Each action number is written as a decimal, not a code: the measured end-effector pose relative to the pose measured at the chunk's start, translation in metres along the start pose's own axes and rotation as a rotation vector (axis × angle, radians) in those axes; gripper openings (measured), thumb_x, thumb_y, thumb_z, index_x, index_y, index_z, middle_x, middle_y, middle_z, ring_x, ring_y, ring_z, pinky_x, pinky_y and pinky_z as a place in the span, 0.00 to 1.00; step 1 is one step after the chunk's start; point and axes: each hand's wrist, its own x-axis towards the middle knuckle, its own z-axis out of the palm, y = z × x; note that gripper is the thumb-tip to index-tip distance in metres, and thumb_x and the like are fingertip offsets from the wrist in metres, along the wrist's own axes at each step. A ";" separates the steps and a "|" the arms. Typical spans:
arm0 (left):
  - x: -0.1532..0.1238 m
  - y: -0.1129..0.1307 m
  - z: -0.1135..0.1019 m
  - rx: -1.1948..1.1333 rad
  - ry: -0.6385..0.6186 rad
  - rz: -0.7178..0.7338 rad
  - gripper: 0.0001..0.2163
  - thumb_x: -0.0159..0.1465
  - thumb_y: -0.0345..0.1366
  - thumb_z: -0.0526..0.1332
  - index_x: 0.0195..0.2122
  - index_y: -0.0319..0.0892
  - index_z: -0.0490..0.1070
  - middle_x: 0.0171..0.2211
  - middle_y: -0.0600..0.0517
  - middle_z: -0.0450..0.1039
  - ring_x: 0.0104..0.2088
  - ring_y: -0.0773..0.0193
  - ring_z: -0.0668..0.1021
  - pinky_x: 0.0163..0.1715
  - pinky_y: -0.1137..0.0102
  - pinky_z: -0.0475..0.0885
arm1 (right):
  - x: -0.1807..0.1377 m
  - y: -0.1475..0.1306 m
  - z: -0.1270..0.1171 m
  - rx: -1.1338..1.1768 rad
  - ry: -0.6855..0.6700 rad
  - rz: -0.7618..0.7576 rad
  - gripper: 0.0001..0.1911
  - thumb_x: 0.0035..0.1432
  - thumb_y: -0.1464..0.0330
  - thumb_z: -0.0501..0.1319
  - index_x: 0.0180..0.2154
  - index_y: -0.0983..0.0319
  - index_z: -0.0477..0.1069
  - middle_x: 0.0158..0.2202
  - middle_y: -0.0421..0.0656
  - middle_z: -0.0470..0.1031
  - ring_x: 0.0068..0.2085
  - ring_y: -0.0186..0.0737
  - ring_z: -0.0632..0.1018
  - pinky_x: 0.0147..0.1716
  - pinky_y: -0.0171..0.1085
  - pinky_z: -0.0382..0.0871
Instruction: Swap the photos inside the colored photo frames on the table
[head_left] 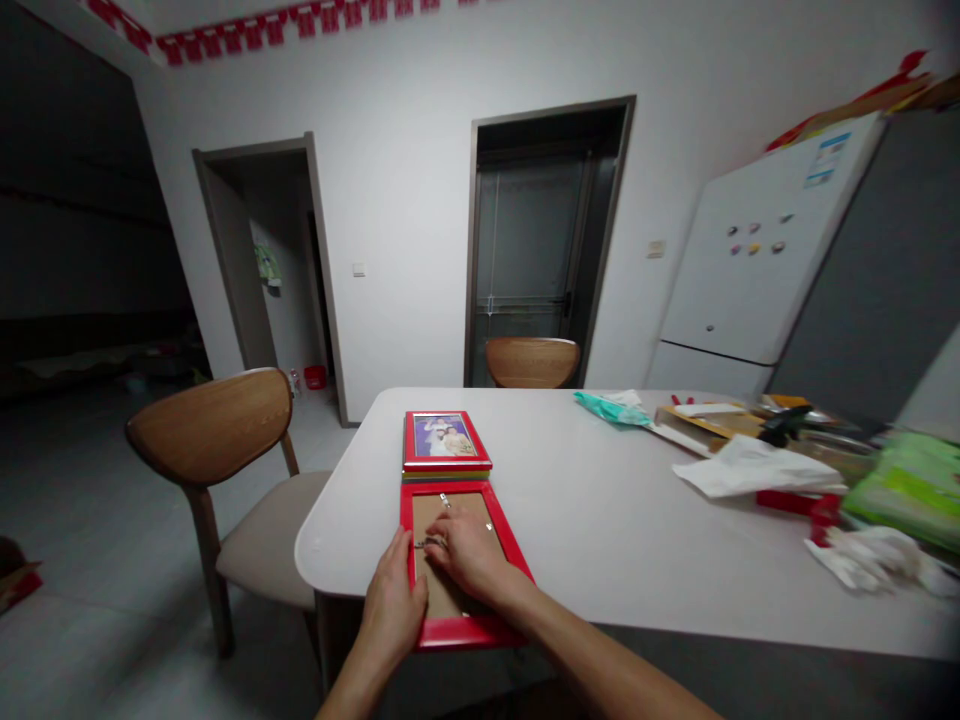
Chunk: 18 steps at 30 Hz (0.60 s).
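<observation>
A red picture frame [521, 566] lies face down at the table's near edge, its brown backing board [450, 600] showing. My left hand [394, 590] grips the frame's left side, thumb over the rim and fingers along the outside. My right hand [466, 550] rests on the backing board, its fingers curled at a small metal hanger [421, 544] by the left rim. Another small metal hanger [444, 500] sits at the board's far end. Just beyond stands a stack of frames, the top red photo frame [448, 441] face up with a picture of people.
The white table [577, 530] carries a teal packet [611, 408], white paper [757, 466], a green package [911, 490] and crumpled white tissue or cloth [877, 560] toward the right. One wooden chair [214, 425] stands left, another chair [532, 362] behind. A fridge [750, 270] is at back right.
</observation>
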 end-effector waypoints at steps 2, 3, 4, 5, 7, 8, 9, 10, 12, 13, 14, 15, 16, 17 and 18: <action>0.000 0.001 0.000 0.008 -0.006 0.015 0.22 0.52 0.28 0.50 0.50 0.36 0.58 0.52 0.44 0.61 0.52 0.62 0.63 0.53 0.69 0.55 | 0.008 -0.009 0.007 -0.028 -0.031 0.016 0.12 0.51 0.65 0.53 0.29 0.62 0.73 0.31 0.45 0.71 0.35 0.38 0.70 0.35 0.34 0.59; 0.000 0.001 -0.001 0.018 -0.010 0.024 0.23 0.51 0.28 0.50 0.50 0.34 0.58 0.52 0.43 0.61 0.52 0.62 0.63 0.53 0.69 0.55 | 0.011 -0.012 0.009 -0.046 -0.021 0.039 0.12 0.52 0.65 0.53 0.28 0.62 0.73 0.31 0.45 0.71 0.35 0.38 0.70 0.34 0.34 0.59; -0.001 0.001 -0.001 0.029 -0.014 0.031 0.23 0.51 0.27 0.50 0.51 0.33 0.58 0.52 0.43 0.60 0.52 0.62 0.63 0.53 0.69 0.55 | 0.013 -0.014 0.011 -0.062 -0.003 0.064 0.11 0.52 0.66 0.53 0.28 0.63 0.73 0.31 0.46 0.71 0.35 0.39 0.70 0.34 0.34 0.59; -0.001 0.001 0.000 0.039 -0.017 0.037 0.23 0.51 0.27 0.50 0.51 0.33 0.58 0.52 0.43 0.60 0.53 0.62 0.63 0.53 0.69 0.55 | 0.016 -0.014 0.013 -0.071 0.014 0.082 0.11 0.52 0.66 0.53 0.29 0.63 0.72 0.32 0.46 0.71 0.35 0.39 0.70 0.33 0.34 0.59; -0.002 0.000 0.000 0.051 -0.017 0.044 0.24 0.50 0.26 0.49 0.51 0.32 0.57 0.53 0.42 0.60 0.53 0.62 0.62 0.53 0.70 0.54 | 0.018 -0.013 0.014 -0.054 0.036 0.096 0.11 0.51 0.67 0.53 0.29 0.63 0.72 0.32 0.47 0.72 0.35 0.39 0.70 0.34 0.34 0.59; -0.002 0.000 0.000 0.053 -0.018 0.047 0.24 0.50 0.26 0.49 0.51 0.32 0.57 0.53 0.42 0.60 0.53 0.62 0.62 0.53 0.70 0.54 | 0.017 -0.012 0.014 -0.022 0.035 0.091 0.11 0.51 0.68 0.53 0.29 0.63 0.73 0.32 0.47 0.72 0.35 0.39 0.70 0.34 0.34 0.60; -0.002 0.000 0.000 0.054 -0.020 0.050 0.24 0.50 0.25 0.49 0.51 0.32 0.57 0.53 0.42 0.59 0.53 0.62 0.62 0.53 0.70 0.54 | 0.016 -0.009 0.013 0.026 0.029 0.077 0.11 0.51 0.68 0.53 0.30 0.63 0.73 0.32 0.46 0.72 0.36 0.38 0.70 0.35 0.34 0.60; -0.002 0.000 0.000 0.054 -0.021 0.050 0.24 0.50 0.25 0.49 0.51 0.31 0.57 0.52 0.41 0.60 0.53 0.62 0.62 0.53 0.69 0.54 | 0.013 -0.006 0.010 0.083 0.022 0.056 0.11 0.51 0.68 0.53 0.31 0.63 0.73 0.32 0.46 0.72 0.37 0.38 0.70 0.36 0.34 0.60; -0.003 0.000 0.000 0.047 -0.022 0.038 0.24 0.50 0.25 0.49 0.51 0.31 0.57 0.52 0.41 0.60 0.53 0.62 0.63 0.53 0.69 0.55 | 0.003 0.002 0.001 0.207 0.009 0.005 0.12 0.51 0.68 0.53 0.34 0.62 0.72 0.34 0.45 0.72 0.39 0.38 0.70 0.39 0.34 0.60; -0.003 0.001 -0.001 0.039 -0.018 0.028 0.24 0.50 0.25 0.49 0.51 0.32 0.57 0.52 0.42 0.60 0.53 0.62 0.63 0.53 0.69 0.55 | -0.003 0.007 -0.005 0.263 -0.006 -0.022 0.12 0.51 0.69 0.53 0.35 0.62 0.72 0.36 0.45 0.71 0.40 0.37 0.70 0.41 0.34 0.60; -0.003 0.002 -0.001 0.031 -0.016 0.017 0.24 0.50 0.25 0.49 0.51 0.34 0.57 0.53 0.43 0.60 0.53 0.62 0.63 0.53 0.69 0.55 | -0.010 0.012 -0.012 0.311 -0.035 -0.042 0.12 0.49 0.69 0.54 0.36 0.62 0.72 0.39 0.45 0.70 0.41 0.37 0.69 0.42 0.35 0.60; -0.004 0.003 -0.002 0.025 -0.014 0.008 0.24 0.50 0.25 0.50 0.51 0.35 0.57 0.53 0.44 0.60 0.53 0.62 0.63 0.53 0.69 0.55 | -0.017 0.016 -0.020 0.354 -0.091 -0.059 0.12 0.47 0.70 0.55 0.36 0.61 0.72 0.41 0.45 0.69 0.43 0.38 0.69 0.44 0.35 0.59; -0.004 0.003 -0.002 0.024 -0.016 0.002 0.25 0.50 0.24 0.50 0.51 0.35 0.57 0.53 0.44 0.59 0.53 0.62 0.62 0.53 0.69 0.55 | -0.024 0.019 -0.027 0.389 -0.160 -0.068 0.13 0.45 0.71 0.56 0.36 0.60 0.72 0.44 0.45 0.67 0.45 0.38 0.68 0.45 0.35 0.59; -0.004 0.004 -0.002 0.028 -0.019 0.001 0.25 0.50 0.24 0.50 0.51 0.35 0.57 0.53 0.44 0.59 0.53 0.62 0.62 0.53 0.69 0.55 | -0.030 0.022 -0.033 0.410 -0.229 -0.073 0.14 0.43 0.71 0.58 0.36 0.60 0.72 0.46 0.45 0.65 0.47 0.39 0.67 0.46 0.36 0.58; -0.005 0.005 -0.002 0.034 -0.022 0.003 0.25 0.50 0.24 0.50 0.51 0.35 0.57 0.53 0.44 0.59 0.53 0.62 0.62 0.53 0.68 0.55 | -0.036 0.023 -0.037 0.420 -0.284 -0.079 0.15 0.41 0.71 0.59 0.36 0.59 0.72 0.48 0.44 0.63 0.48 0.40 0.65 0.47 0.37 0.57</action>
